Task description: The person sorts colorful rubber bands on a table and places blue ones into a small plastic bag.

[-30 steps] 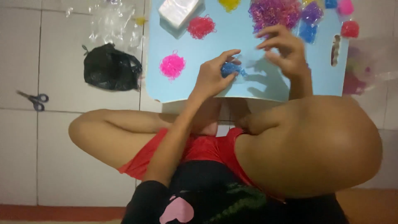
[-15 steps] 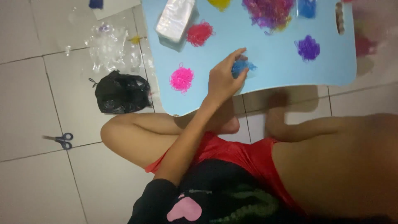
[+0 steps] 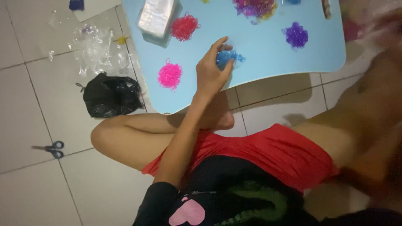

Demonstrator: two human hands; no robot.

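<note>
Left hand (image 3: 211, 71) is seen reaching onto a light blue tabletop (image 3: 268, 54), its fingers curled together around a blue clump of tiny elastic bands (image 3: 228, 57), which is pinched between thumb and fingertips just above the tabletop's near half. A pink clump (image 3: 169, 75) is laid just to the left of the hand, a red clump (image 3: 184, 27) farther up beside a clear plastic packet (image 3: 155, 16), and a purple clump (image 3: 296, 35) well to the right. A mixed multicoloured heap (image 3: 255, 7) is seen at the far edge. On the tiled floor, a black plastic bag (image 3: 109, 95) is set near the tabletop's corner, with crumpled clear wrapping (image 3: 98, 52) beyond it and blue-handled scissors (image 3: 50, 148) well apart. The right hand is blurred at the picture's right edge; its state cannot be told.
</note>
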